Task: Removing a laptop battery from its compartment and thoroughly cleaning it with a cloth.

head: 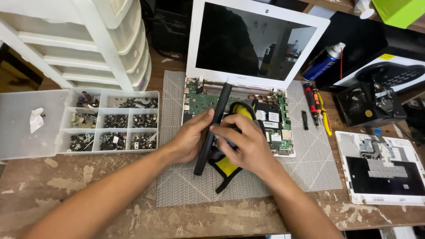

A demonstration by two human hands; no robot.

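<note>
My left hand (188, 139) and my right hand (248, 144) meet over an opened white laptop (256, 44) whose green circuit board (201, 99) lies bare. Both hands hold a long black stick-shaped tool (219, 110), tilted with its tip up toward the screen hinge. The left hand grips its lower half; the right thumb and fingers pinch its middle. Under the right hand lies a black and yellow pouch (228, 166), partly hidden, resting on the laptop base and the grey mat (177, 177).
A clear compartment box of small dark screws and parts (113, 121) sits left, below white plastic drawers (102, 44). Right of the laptop lie screwdrivers (316, 106), a blue spray can (325, 62), a black device (369, 104) and the removed white laptop cover (380, 166).
</note>
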